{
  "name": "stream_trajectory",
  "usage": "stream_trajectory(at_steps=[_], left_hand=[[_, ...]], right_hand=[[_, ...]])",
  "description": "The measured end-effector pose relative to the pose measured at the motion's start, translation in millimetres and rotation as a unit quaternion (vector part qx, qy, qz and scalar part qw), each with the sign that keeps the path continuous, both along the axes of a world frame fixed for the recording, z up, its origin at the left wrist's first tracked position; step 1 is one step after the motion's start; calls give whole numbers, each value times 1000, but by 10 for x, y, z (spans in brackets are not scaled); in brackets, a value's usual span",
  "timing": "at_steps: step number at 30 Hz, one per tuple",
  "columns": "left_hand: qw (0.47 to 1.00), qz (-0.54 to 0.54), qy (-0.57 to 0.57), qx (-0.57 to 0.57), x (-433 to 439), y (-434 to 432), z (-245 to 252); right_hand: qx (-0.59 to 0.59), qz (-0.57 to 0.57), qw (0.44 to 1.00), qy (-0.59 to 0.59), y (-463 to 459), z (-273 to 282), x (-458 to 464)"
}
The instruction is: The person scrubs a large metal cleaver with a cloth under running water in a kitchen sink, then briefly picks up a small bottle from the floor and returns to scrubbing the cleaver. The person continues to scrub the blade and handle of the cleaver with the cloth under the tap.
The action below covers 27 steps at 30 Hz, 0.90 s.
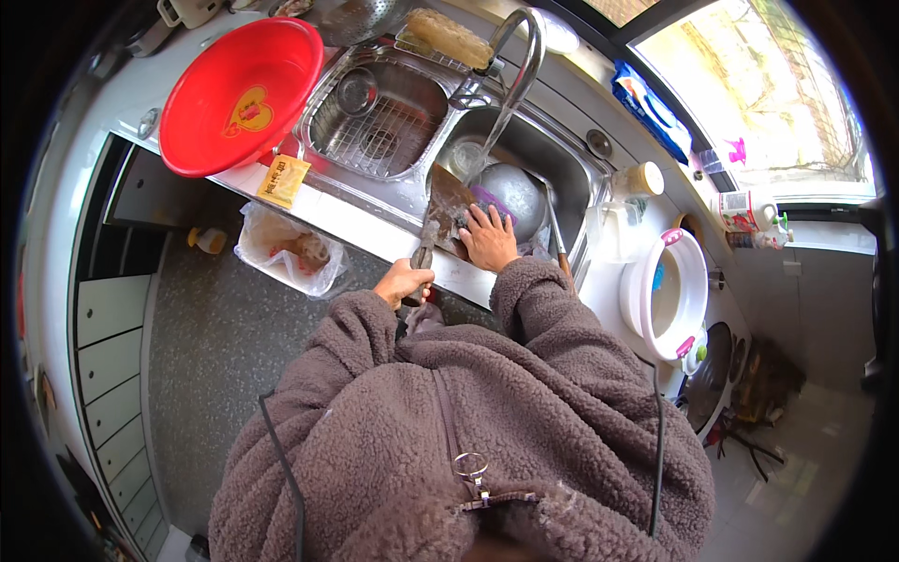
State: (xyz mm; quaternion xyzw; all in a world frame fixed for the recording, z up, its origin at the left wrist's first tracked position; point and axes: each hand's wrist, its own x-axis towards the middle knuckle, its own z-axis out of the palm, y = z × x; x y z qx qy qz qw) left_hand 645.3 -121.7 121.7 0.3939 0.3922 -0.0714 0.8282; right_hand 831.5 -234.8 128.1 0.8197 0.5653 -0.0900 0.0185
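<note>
My left hand is closed around the dark handle of a cleaver at the sink's front edge. The broad, brownish blade lies tilted over the right sink basin. Pressed on the blade, my right hand has a grey scouring pad under its fingers, mostly covered. Water runs from the curved faucet just beyond the blade. In the basin are a round metal vessel, a clear bowl, something purple, and a long utensil with a wooden handle.
A red plastic basin overhangs the counter at left, near a yellow packet. Below stands a lined waste bin. A wire rack lies in the left sink basin. On the right are a clear container and a white tub.
</note>
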Motion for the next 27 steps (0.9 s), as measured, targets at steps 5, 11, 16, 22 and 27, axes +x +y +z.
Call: stream_trajectory(at_steps=[5, 11, 16, 22, 27], left_hand=[[1000, 5, 8, 19, 19, 0, 3], [1000, 8, 15, -1, 13, -14, -16], [1000, 16, -4, -2, 17, -18, -56], [1000, 10, -5, -3, 6, -11, -64], [1000, 1, -2, 20, 10, -1, -38]], right_hand=[[-66, 72, 993, 59, 97, 1, -47], [50, 24, 998, 22, 247, 33, -95], [-19, 103, 992, 74, 11, 128, -131], [60, 37, 996, 62, -41, 126, -45], [-53, 78, 994, 58, -25, 83, -38]])
